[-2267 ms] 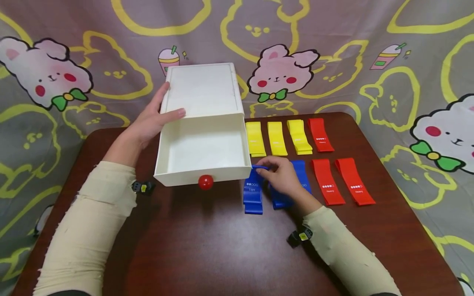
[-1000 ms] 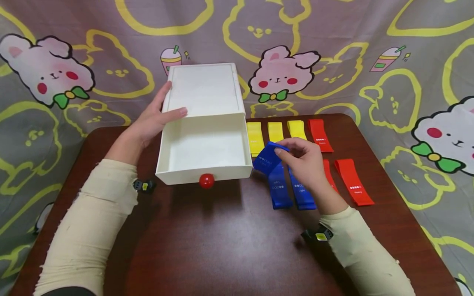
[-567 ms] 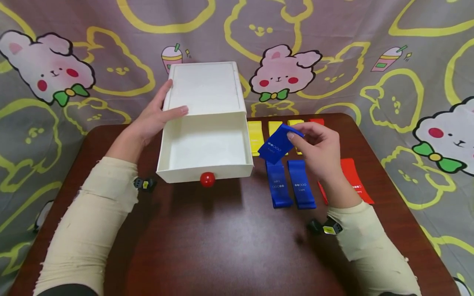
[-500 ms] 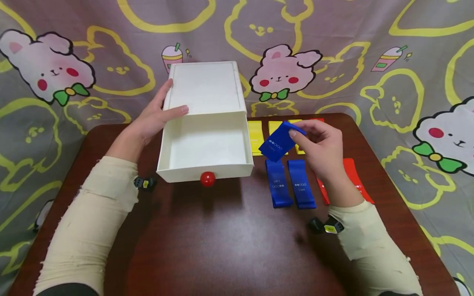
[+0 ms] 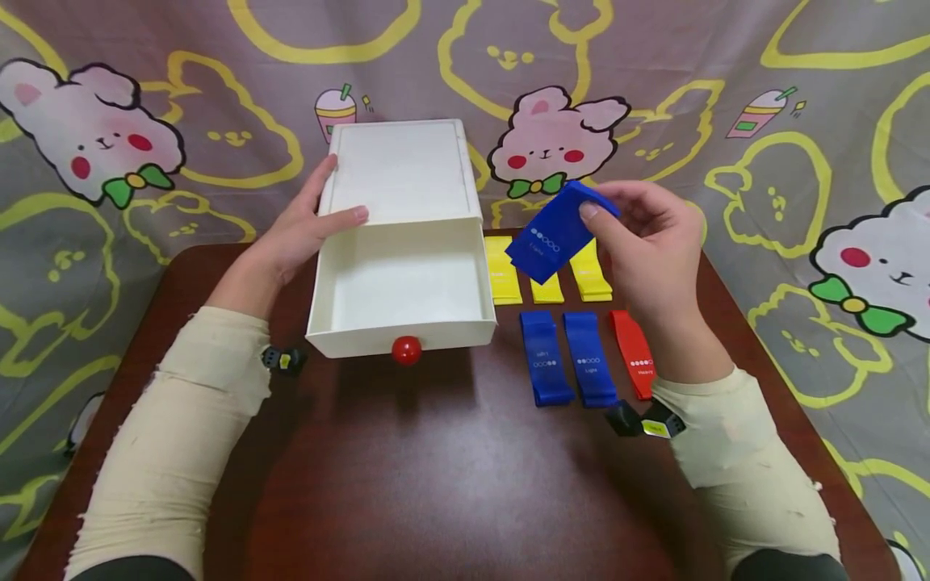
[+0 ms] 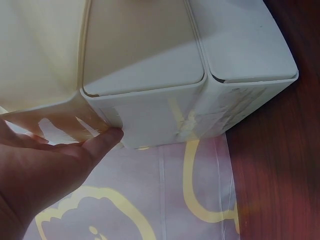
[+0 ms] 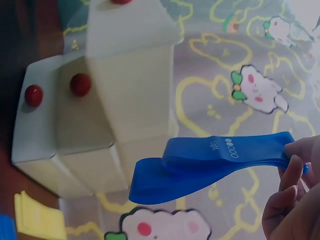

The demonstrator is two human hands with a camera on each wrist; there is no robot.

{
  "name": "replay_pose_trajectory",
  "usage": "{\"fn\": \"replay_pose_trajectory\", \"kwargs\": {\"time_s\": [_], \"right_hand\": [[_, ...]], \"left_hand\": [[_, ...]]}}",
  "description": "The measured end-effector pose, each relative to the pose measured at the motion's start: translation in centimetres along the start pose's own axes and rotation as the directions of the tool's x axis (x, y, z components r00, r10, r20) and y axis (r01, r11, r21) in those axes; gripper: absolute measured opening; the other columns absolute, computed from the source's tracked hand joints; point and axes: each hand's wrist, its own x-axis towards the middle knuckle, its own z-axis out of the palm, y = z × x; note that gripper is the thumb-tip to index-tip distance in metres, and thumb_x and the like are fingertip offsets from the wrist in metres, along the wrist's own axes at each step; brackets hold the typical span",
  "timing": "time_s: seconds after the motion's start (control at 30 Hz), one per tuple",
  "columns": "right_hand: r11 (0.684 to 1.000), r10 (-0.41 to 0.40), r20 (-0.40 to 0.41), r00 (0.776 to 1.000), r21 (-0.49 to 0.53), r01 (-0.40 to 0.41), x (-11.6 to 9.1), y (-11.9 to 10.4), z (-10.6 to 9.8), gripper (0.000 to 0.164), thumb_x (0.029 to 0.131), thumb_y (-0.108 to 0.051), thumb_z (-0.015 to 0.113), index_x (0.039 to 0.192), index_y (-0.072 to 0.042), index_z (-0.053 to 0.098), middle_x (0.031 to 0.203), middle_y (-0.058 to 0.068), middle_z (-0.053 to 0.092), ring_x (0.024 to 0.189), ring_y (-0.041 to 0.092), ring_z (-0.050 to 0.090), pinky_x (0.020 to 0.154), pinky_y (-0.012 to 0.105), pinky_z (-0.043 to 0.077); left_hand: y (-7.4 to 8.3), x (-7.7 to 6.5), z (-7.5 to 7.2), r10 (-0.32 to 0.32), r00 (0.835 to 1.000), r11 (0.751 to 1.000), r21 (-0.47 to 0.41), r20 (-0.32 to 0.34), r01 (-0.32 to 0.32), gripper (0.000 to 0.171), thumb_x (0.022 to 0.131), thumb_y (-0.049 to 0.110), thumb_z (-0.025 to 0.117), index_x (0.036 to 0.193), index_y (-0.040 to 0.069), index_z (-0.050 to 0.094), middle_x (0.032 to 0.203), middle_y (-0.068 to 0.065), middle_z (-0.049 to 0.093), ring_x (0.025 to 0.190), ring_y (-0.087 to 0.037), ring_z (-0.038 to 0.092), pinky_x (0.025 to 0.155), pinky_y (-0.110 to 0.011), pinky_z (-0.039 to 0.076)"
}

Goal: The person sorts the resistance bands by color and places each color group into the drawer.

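Note:
My right hand [image 5: 647, 250] pinches one end of a folded blue resistance band [image 5: 552, 238] marked "Light", held in the air right of the white drawer cabinet [image 5: 400, 169]. In the right wrist view the band's free loops [image 7: 200, 160] stick out from the fingers. The cabinet's top drawer [image 5: 403, 278] is pulled out, with a red knob [image 5: 406, 350] on its front and nothing seen inside. My left hand [image 5: 291, 234] rests against the cabinet's left side, thumb on its top and fingers extended. In the left wrist view the thumb [image 6: 102, 145] touches the cabinet.
Two blue bands [image 5: 545, 355] lie in the front row beside a red band [image 5: 634, 355]. Behind them lie several yellow bands [image 5: 504, 270]. My right arm covers part of the table [image 5: 436, 484]. Lower drawers with red knobs [image 7: 34, 95] show in the right wrist view.
The right hand has picked the blue band off the table beside the drawer and raised it up and to the right. My left hand stays on the cabinet.

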Motion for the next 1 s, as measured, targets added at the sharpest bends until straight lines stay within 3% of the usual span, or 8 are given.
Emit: {"fn": "replay_pose_trajectory", "kwargs": {"time_s": [0.07, 0.23, 0.53, 0.63, 0.8, 1.0], "right_hand": [[0.999, -0.022, -0.007, 1.000, 0.046, 0.023, 0.3, -0.6, 0.5, 0.017, 0.089, 0.003, 0.072, 0.105, 0.004, 0.075, 0.092, 0.016, 0.070, 0.061, 0.023, 0.050, 0.054, 0.023, 0.045], [0.991, -0.083, 0.000, 0.997, 0.109, 0.083, 0.8, -2.0, 2.1, 0.016, 0.088, 0.006, 0.071, 0.104, 0.006, 0.074, 0.096, 0.019, 0.071, 0.072, 0.027, 0.063, 0.059, 0.024, 0.050], [0.975, -0.188, 0.069, 0.980, 0.133, 0.178, 1.0, -3.8, 5.0, 0.015, 0.089, 0.005, 0.070, 0.103, 0.007, 0.073, 0.098, 0.021, 0.071, 0.087, 0.032, 0.070, 0.072, 0.032, 0.058], [0.976, -0.198, 0.118, 0.973, 0.119, 0.184, 0.7, -3.8, 6.3, 0.016, 0.090, 0.005, 0.069, 0.105, 0.007, 0.073, 0.098, 0.018, 0.072, 0.083, 0.030, 0.069, 0.073, 0.033, 0.058], [0.973, -0.232, 0.234, 0.944, 0.055, 0.225, -0.3, -2.7, 8.7, 0.018, 0.092, -0.001, 0.069, 0.109, 0.006, 0.072, 0.097, 0.009, 0.073, 0.064, 0.026, 0.060, 0.059, 0.029, 0.052], [0.981, -0.191, 0.318, 0.929, 0.092, 0.171, -1.8, -2.0, 11.6, 0.017, 0.091, -0.002, 0.070, 0.107, 0.004, 0.072, 0.096, 0.003, 0.073, 0.055, 0.022, 0.049, 0.049, 0.029, 0.040]], "left_hand": [[0.0, 0.0, 0.0, 0.002, 1.000, 1.000, -0.003, 0.002, -0.002, 0.099, 0.091, 0.041, 0.072, 0.159, 0.043, 0.000, 0.165, -0.003, 0.007, 0.127, -0.032, 0.044, 0.098, -0.047, 0.047], [0.2, -0.1, 0.0, 0.011, 1.000, 1.000, -0.013, 0.003, -0.011, 0.099, 0.091, 0.040, 0.072, 0.159, 0.043, 0.000, 0.164, -0.003, 0.008, 0.127, -0.032, 0.044, 0.097, -0.046, 0.047], [0.2, 0.0, 0.0, 0.017, 1.000, 1.000, -0.017, 0.007, -0.017, 0.099, 0.091, 0.039, 0.072, 0.159, 0.042, 0.001, 0.164, -0.003, 0.007, 0.127, -0.031, 0.044, 0.097, -0.045, 0.046], [0.2, 0.0, 0.0, 0.013, 1.000, 1.000, -0.017, 0.008, -0.012, 0.099, 0.091, 0.040, 0.072, 0.159, 0.043, 0.001, 0.164, -0.003, 0.007, 0.127, -0.031, 0.043, 0.097, -0.046, 0.046], [0.1, -0.1, 0.0, -0.003, 1.000, 1.000, -0.016, -0.001, 0.003, 0.098, 0.091, 0.041, 0.072, 0.159, 0.044, 0.001, 0.164, -0.003, 0.009, 0.124, -0.031, 0.046, 0.095, -0.044, 0.048], [0.0, -0.2, 0.0, -0.007, 1.000, 1.000, 0.001, -0.005, 0.007, 0.098, 0.090, 0.045, 0.071, 0.159, 0.044, 0.001, 0.164, -0.003, 0.011, 0.131, -0.032, 0.039, 0.102, -0.049, 0.043]]}}
